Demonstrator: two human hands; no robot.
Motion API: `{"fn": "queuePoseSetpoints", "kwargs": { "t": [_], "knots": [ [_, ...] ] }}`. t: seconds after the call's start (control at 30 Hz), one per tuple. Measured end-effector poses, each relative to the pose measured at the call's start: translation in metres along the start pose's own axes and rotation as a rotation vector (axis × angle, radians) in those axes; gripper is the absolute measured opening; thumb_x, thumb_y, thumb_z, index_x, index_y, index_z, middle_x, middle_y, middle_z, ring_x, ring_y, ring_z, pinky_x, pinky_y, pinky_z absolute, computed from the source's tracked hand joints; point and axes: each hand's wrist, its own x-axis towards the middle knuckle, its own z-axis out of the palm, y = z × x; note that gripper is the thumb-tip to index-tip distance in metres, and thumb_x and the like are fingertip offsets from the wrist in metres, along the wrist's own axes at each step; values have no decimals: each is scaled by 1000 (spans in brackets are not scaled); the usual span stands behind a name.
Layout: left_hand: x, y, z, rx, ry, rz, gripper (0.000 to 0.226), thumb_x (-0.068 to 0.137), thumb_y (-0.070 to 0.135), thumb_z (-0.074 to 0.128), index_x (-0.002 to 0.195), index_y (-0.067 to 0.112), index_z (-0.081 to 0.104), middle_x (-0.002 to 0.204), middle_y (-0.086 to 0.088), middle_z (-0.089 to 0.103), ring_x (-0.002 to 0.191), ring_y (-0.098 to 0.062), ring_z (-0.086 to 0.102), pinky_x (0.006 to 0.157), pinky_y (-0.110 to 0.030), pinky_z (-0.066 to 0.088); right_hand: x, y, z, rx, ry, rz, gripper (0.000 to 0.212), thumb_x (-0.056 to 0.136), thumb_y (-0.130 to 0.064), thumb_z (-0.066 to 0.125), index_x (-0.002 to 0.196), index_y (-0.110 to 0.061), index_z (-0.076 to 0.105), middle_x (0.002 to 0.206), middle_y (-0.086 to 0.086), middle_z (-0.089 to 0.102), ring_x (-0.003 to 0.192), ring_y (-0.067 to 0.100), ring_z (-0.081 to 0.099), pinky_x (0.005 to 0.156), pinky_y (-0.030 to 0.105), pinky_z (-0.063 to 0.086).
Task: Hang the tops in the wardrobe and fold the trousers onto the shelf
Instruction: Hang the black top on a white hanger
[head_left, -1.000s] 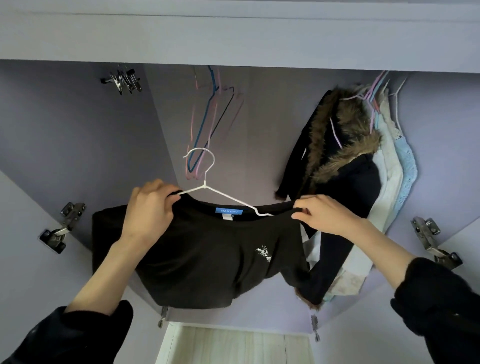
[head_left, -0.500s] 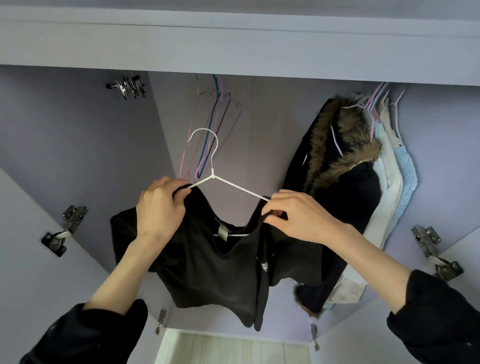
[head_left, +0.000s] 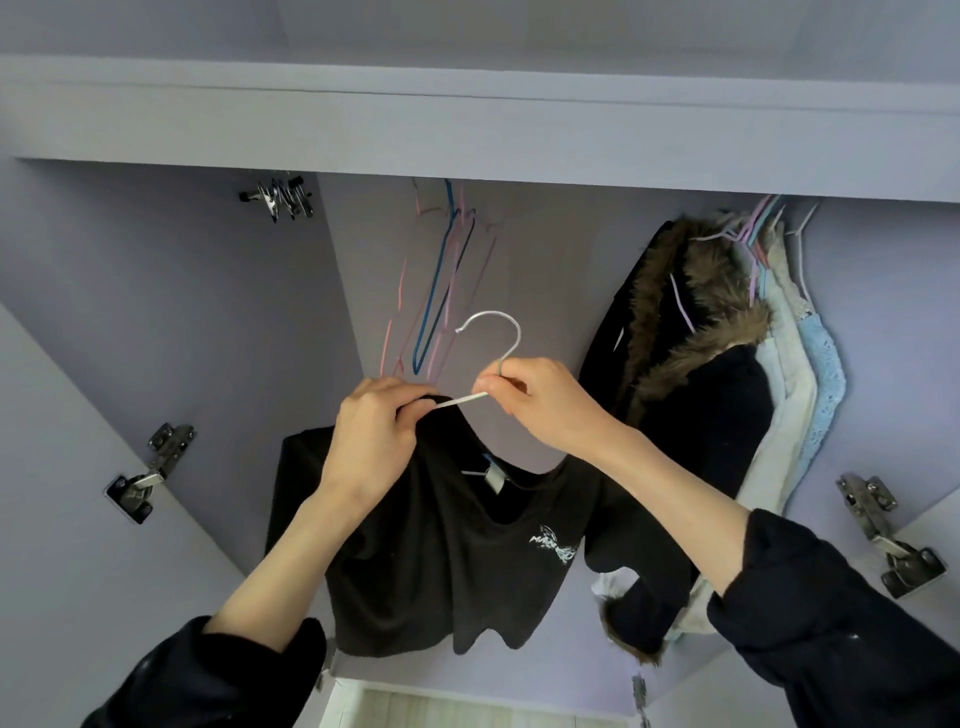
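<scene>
Right hand (head_left: 540, 402) pinched the white hanger (head_left: 491, 338) at the neck below the hook; left hand (head_left: 371, 436) gripped its arm along with the black top's (head_left: 441, 561) shoulder. Best approach: lift by the neck, keep the hook facing the rail, and steady the shoulder so the fabric doesn't slide. The top hung mid-wardrobe, collar sagging, small white chest logo.

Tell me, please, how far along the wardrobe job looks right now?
Done: a fur-trimmed coat and pale tops already hang at the right. In hand: the black top sits on a white hanger, gripped by the left hand and right hand, not yet hooked up. Left: hanging it; no trousers are in view.
</scene>
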Motion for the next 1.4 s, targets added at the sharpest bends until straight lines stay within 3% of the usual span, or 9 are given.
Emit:
{"fn": "queuePoseSetpoints", "kwargs": {
  "t": [0.23,0.37,0.53,0.7,0.87,1.07,1.17,1.3,1.4],
  "knots": [
    [7,-22,-23,148,37,-136,21,93,11,54,104,13,72,99,-8,63,91,-28,59,79,-29,42,-7,22,-17,-111,-12,52,22,96,-23,50,89,-16,69,56,-33,51,54,-6,47,55,20,31],
    [9,-15,-16,139,-7,-48,22,94,15,54,108,15,71,99,-5,63,96,-24,57,78,-28,41,-9,21,-13,-72,15,38,23,96,-21,50,88,-9,68,56,-16,54,50,-3,44,51,14,32],
    [-6,-30,-11,112,-217,-19,33,88,24,64,120,15,64,111,-2,63,106,-21,56,93,-34,44,-11,25,-31,57,155,60,21,95,-14,50,82,-12,66,63,-18,56,53,5,40,53,14,31],
    [-10,-33,-6,92,-85,6,17,88,11,62,101,10,73,98,-4,71,91,-22,65,86,-30,49,-12,30,-37,-20,125,41,21,95,-17,49,78,-20,61,84,9,64,57,10,40,57,24,35],
    [-3,-33,-12,65,15,10,15,89,8,61,99,9,72,95,-4,70,89,-23,64,83,-34,50,-18,39,-43,-74,64,102,23,96,-19,49,76,-19,60,69,10,54,50,7,35,53,19,31],
    [1,-26,-12,176,-224,62,37,88,24,64,124,18,61,122,-2,61,115,-23,54,97,-44,43,-14,30,-45,1,125,80,24,95,-18,50,75,-17,64,60,-10,46,49,2,38,51,14,32],
    [-3,-11,2,113,-267,144,32,88,20,63,120,12,64,113,-4,65,107,-23,58,94,-35,44,-14,22,-37,39,93,47,24,95,-20,50,74,-21,64,57,-8,44,50,4,37,52,16,32],
    [-8,-3,18,-35,-95,-9,19,88,6,62,105,2,70,101,-10,70,95,-25,65,86,-16,39,-15,20,-44,120,-7,67,18,93,-24,53,85,-18,68,62,-5,59,55,5,46,58,19,41],
    [-11,-3,24,-96,-112,-59,21,87,6,63,106,3,70,103,-9,71,96,-21,65,84,-4,36,-22,32,-57,171,-151,160,11,92,-24,57,92,-18,67,71,-6,68,59,4,54,59,18,48]
  ]
}}
